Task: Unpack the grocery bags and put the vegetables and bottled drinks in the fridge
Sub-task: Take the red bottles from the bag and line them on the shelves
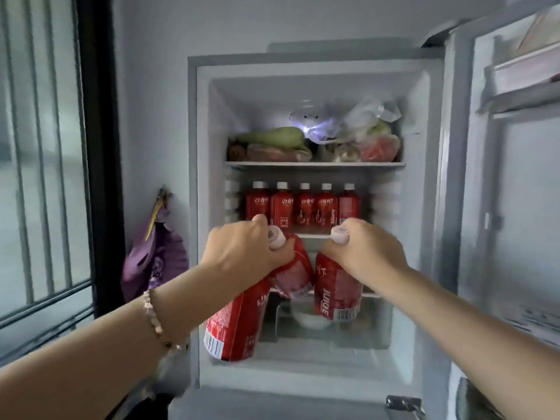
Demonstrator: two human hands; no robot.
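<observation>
Open fridge (pixel 203 183): left grip (pixel 242 247) curled round the necks of apparently two red juice bottles (pixel 233 322); right grip (pixel 369 250) clasps a third bottle (pixel 336 292) by its neck, before the shelved bottle row (pixel 303 204).

At the centre of the frame our left hand (pixel 242 247) grips two red juice bottles (pixel 233 325) by their necks, and our right hand (pixel 366 250) grips a third bottle (pixel 336 292). Behind them, in the open fridge (pixel 315 63), five more bottles (pixel 303 204) stand in a row beneath the shelf of vegetables (pixel 272 137).

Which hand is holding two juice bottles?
The left hand, the one with the bracelet. It grips two bottles by their necks, while the right hand holds only one bottle.
</observation>
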